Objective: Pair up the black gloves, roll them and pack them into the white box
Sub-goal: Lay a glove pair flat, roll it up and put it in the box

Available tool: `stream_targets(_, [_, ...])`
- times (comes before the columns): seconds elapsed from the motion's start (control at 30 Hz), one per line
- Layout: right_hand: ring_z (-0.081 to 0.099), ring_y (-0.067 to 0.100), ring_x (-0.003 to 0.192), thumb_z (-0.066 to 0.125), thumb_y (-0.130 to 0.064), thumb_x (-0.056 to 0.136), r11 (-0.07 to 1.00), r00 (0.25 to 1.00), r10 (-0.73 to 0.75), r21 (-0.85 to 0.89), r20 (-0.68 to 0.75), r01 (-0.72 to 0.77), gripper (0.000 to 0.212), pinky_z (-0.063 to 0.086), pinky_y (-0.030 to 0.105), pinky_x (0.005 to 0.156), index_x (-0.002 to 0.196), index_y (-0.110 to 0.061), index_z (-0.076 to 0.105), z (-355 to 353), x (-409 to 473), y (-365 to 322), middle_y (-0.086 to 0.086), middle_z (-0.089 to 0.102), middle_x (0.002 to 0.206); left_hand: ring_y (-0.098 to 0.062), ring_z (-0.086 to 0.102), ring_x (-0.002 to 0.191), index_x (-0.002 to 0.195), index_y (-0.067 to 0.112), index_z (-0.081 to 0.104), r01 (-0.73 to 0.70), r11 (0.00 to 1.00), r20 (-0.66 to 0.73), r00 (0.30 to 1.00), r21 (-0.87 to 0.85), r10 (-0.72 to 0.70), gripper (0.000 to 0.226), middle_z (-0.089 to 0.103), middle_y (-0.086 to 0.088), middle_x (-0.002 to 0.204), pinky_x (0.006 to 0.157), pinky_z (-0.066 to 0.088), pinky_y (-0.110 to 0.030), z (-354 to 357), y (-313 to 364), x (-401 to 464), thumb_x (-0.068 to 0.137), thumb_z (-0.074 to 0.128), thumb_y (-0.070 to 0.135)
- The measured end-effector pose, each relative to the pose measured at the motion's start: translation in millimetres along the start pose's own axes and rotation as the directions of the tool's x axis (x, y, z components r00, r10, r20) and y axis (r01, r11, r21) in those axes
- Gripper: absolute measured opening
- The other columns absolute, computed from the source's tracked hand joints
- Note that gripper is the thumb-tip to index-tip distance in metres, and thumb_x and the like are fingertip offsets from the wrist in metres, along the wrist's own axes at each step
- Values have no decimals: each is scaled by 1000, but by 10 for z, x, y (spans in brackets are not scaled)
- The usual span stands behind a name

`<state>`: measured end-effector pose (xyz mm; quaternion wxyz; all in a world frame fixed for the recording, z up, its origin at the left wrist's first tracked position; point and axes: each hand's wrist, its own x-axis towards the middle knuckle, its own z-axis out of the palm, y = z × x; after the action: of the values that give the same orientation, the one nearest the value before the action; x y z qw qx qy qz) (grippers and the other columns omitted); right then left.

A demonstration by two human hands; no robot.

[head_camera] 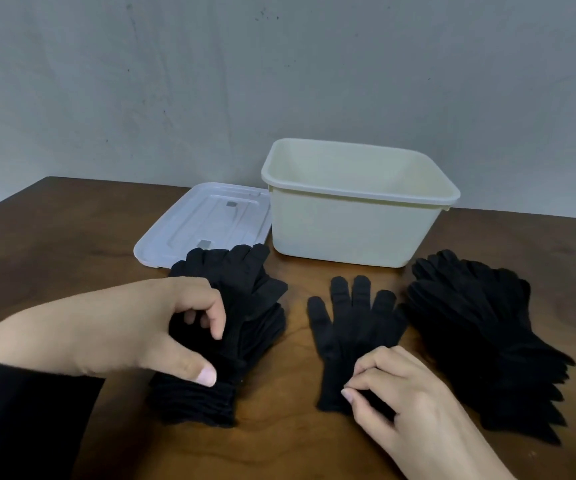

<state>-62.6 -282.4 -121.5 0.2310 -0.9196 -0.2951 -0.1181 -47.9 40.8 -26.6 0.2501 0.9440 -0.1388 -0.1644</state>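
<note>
A single black glove [352, 323] lies flat on the wooden table, fingers pointing away from me. My right hand [404, 396] pinches its cuff at the near end. To its left sits a stack of black gloves [245, 306]; my left hand [148, 330] grips the top glove of that stack between curled fingers and thumb. A second pile of black gloves [487, 337] lies at the right. The white box [355, 233] stands open behind them, and nothing shows inside it.
The box's translucent lid [203, 223] lies flat on the table to the left of the box, partly under the left stack. A grey wall rises behind the table's far edge. Bare wood shows at the far left.
</note>
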Motion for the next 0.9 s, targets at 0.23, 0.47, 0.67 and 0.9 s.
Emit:
stream_targets(0.23, [57, 2, 81, 55, -48, 89, 1000, 999, 28, 4, -28, -28, 25, 47, 15, 70, 74, -33, 69, -4, 14, 7, -25, 54, 85, -3, 52, 104, 90, 48, 63, -73, 997, -27, 997, 23, 73, 17, 59, 21, 103, 82, 39, -14, 13, 11, 14, 82, 75, 38])
stream_targets(0.47, [57, 4, 85, 52, -50, 92, 999, 999, 48, 11, -13, -48, 25, 48, 17, 71, 75, -37, 65, -12, 23, 1, -25, 54, 85, -4, 53, 61, 89, 32, 66, -73, 991, -350, 936, -113, 29, 33, 64, 9, 70, 61, 40, -19, -26, -3, 38, 79, 66, 64])
stream_targets(0.67, [59, 6, 109, 53, -55, 92, 982, 988, 116, 162, -102, -99, 25, 41, 13, 96, 107, -40, 66, -184, 8, -145, -24, 59, 111, -16, 61, 69, 81, 15, 65, -356, 832, -670, 742, -426, -26, 21, 69, -9, 77, 69, 47, -30, -2, 458, 153, 90, 68, 34])
stream_targets(0.9, [68, 4, 108, 77, -37, 80, 387, 936, 350, 905, 30, -173, 47, 60, 28, 78, 120, -56, 61, -489, 252, -563, -24, 67, 120, 2, 64, 85, 101, 29, 65, -408, 853, -407, 875, -325, 263, 15, 72, 14, 92, 80, 50, -26, 427, 1162, 426, 102, 50, 25])
